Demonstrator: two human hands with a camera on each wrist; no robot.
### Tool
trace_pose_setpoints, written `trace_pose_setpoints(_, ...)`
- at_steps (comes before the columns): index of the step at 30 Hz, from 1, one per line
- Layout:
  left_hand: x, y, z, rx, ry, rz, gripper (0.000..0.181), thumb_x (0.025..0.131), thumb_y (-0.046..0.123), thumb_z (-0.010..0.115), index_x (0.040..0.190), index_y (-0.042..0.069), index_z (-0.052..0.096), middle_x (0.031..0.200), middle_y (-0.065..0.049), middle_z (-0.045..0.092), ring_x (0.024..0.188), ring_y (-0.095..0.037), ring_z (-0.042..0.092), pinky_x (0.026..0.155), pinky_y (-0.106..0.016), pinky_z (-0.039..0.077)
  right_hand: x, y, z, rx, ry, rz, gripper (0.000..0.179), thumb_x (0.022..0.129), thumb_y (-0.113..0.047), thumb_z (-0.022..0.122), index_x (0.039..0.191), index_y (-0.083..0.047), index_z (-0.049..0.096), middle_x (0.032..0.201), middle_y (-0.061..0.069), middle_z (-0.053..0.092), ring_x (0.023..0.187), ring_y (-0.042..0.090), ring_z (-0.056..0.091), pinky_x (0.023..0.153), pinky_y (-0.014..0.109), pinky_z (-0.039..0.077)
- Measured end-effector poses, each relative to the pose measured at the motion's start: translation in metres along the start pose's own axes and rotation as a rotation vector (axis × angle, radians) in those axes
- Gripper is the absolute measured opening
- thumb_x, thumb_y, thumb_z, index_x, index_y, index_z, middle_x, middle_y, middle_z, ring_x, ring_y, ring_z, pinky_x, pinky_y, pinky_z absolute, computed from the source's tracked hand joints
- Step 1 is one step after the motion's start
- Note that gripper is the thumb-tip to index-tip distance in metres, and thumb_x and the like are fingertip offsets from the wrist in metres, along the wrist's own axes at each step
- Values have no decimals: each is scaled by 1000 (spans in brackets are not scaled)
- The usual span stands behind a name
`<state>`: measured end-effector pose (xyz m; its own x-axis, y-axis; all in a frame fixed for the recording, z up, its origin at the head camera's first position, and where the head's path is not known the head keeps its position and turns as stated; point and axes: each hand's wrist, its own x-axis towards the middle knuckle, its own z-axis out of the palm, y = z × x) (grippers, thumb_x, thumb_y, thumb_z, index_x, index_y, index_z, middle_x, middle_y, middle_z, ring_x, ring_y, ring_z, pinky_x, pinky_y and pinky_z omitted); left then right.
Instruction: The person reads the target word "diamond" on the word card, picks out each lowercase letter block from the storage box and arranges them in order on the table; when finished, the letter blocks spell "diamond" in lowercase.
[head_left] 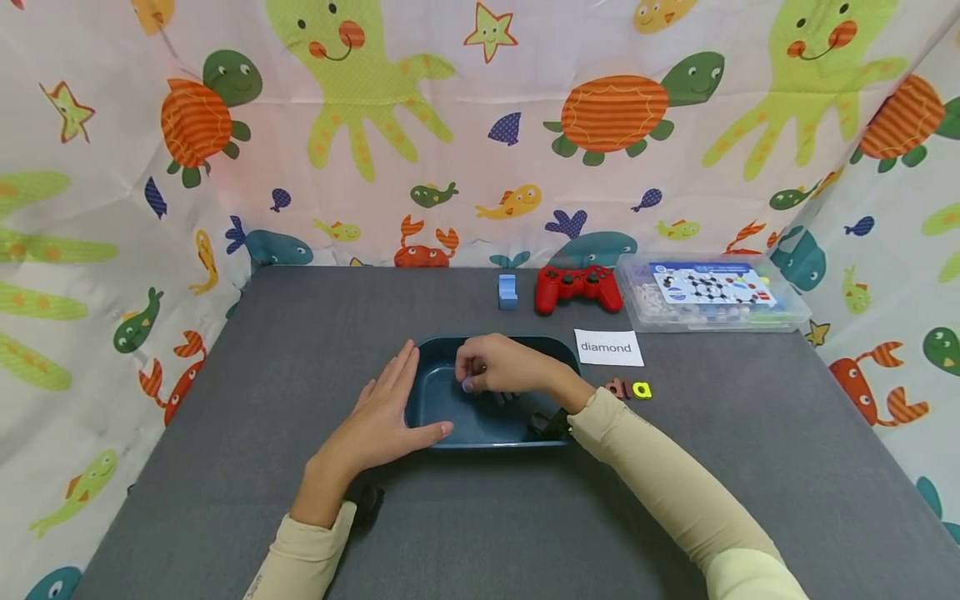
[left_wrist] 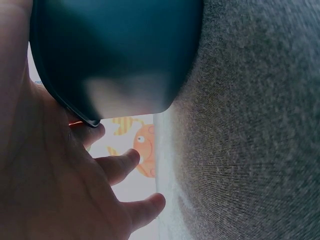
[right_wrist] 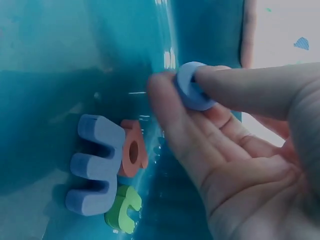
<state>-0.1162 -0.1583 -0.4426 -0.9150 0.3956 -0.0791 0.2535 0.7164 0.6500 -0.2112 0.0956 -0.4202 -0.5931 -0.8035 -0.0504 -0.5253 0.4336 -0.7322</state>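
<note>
In the head view, a dark blue tray (head_left: 442, 433) sits mid-table. My right hand (head_left: 510, 364) reaches into it, pinching a small blue round letter (right_wrist: 189, 85) between thumb and fingers; the letter looks like an "o", partly covered by the thumb. Below that hand in the right wrist view lie a blue "m" letter (right_wrist: 102, 165), an orange letter (right_wrist: 131, 152) and a green letter (right_wrist: 120, 212), close together on the tray floor. My left hand (head_left: 378, 412) rests against the tray's left rim, fingers straight and spread, thumb along the near edge.
Right of the tray lies a white card (head_left: 609, 348) reading "diamond", with brown letters (head_left: 617, 388) and a yellow "a" (head_left: 641, 390) below it. Behind stand a light-blue block (head_left: 507, 292), a red game controller (head_left: 577, 288) and a clear plastic box (head_left: 716, 312).
</note>
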Motion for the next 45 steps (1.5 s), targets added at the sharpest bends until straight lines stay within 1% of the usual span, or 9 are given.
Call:
trace_pose_setpoints(5,0,1,1,0,-4,-6,124,89,72,72,173,11,5,180,-4,-2,164,-36,3,122,-75,4,-9,1,-4,134,44,15,8,102,-2,70,109,-1,73,104,6,63,80,28,68,74,40,62)
trace_pose_setpoints(9,0,1,2,4,-5,-9,124,89,73,72,173,10,5,180,-4,-3,164,-36,2,122,-75,4,-17,-1,-11,206,92,-20,13,104,0,67,114,4,74,111,11,67,84,35,71,79,46,64)
trace_pose_setpoints(13,0,1,2,13,-2,-21,125,88,74,72,173,11,4,180,-4,-3,164,-37,2,123,-74,3,-27,-5,-21,215,173,-57,18,103,0,69,119,2,78,115,11,74,94,31,74,88,40,63)
trace_pose_setpoints(17,0,1,3,25,4,-28,126,88,74,72,173,11,5,180,-4,-2,164,-37,3,123,-74,4,-39,-10,-30,228,233,-38,23,101,-2,73,124,-5,79,121,12,74,104,28,74,93,36,61)
trace_pose_setpoints(22,0,1,2,25,11,-33,125,88,71,74,174,11,5,180,-5,-2,164,-36,3,123,-74,4,-54,-13,-38,243,297,-22,30,99,2,74,129,-5,76,129,15,70,112,25,71,97,38,60)
trace_pose_setpoints(28,0,1,2,33,12,-39,126,88,71,74,173,11,5,180,-6,-2,164,-36,3,123,-74,5,-70,-11,-43,191,371,10,28,100,2,73,127,-3,76,127,8,67,112,25,71,97,38,59)
trace_pose_setpoints(32,0,0,2,35,14,-41,126,87,71,74,173,11,5,180,-6,-1,164,-35,4,123,-74,5,-80,-8,-44,186,407,38,27,99,3,74,126,-1,75,126,9,64,114,26,72,96,38,60)
trace_pose_setpoints(37,1,1,3,32,19,-34,125,88,69,75,173,10,6,180,-7,-1,164,-36,4,123,-74,5,-94,-2,-47,202,437,44,31,98,7,73,127,-1,72,123,12,66,112,28,73,93,35,61)
trace_pose_setpoints(45,2,2,3,24,17,-28,125,88,69,75,173,10,5,180,-7,-1,164,-36,4,123,-73,4,-124,8,-49,225,505,82,28,97,8,73,124,2,69,123,16,67,112,33,73,90,29,61)
